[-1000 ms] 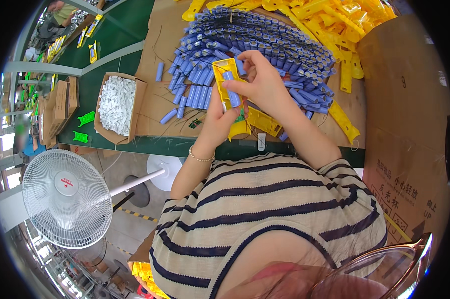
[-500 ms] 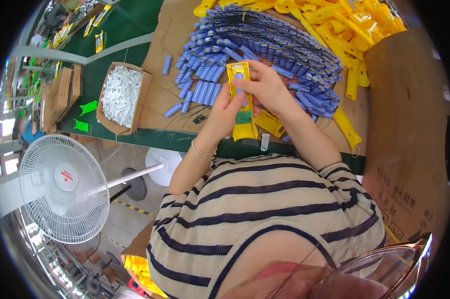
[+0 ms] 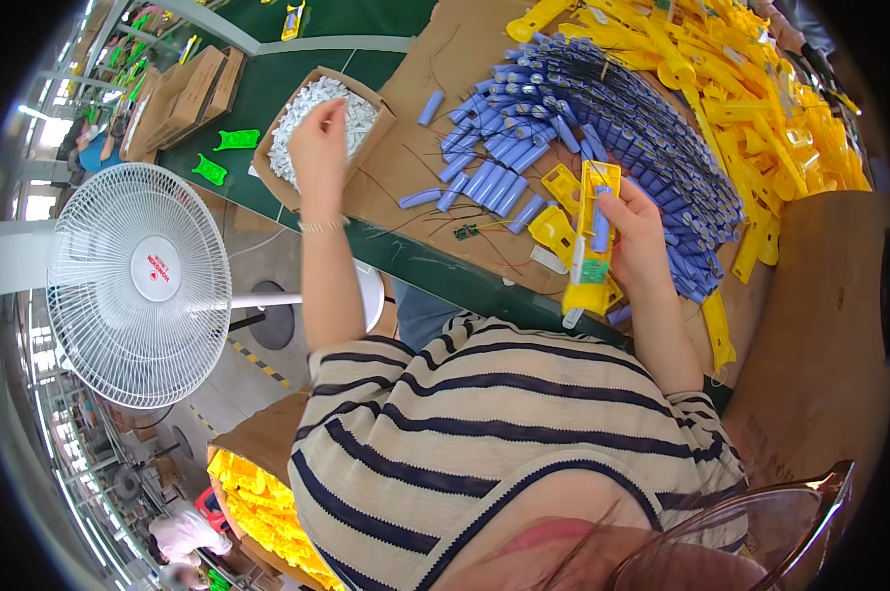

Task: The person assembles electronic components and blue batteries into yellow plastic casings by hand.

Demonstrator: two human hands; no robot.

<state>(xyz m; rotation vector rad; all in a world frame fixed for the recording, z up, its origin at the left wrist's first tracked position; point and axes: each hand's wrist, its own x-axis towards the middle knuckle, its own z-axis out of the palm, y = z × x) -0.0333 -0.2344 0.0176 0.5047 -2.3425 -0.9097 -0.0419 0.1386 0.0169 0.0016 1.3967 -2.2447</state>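
The step in hand looked like taking one of the small white strips (image 3: 359,114) from the open brown cardboard box (image 3: 374,138), which called for a fine pinch; above it, the grip of the left hand (image 3: 322,148) was bunched (on a strip or not, I could not tell). The right hand (image 3: 632,231) gripped a long yellow plastic housing (image 3: 587,232) over the green worktop (image 3: 268,89), and loose blue cylindrical cells (image 3: 489,187) cluttered the way between.

Glossy, smooth yellow plastic housing (image 3: 588,296) and matt brown cardboard box (image 3: 370,146).
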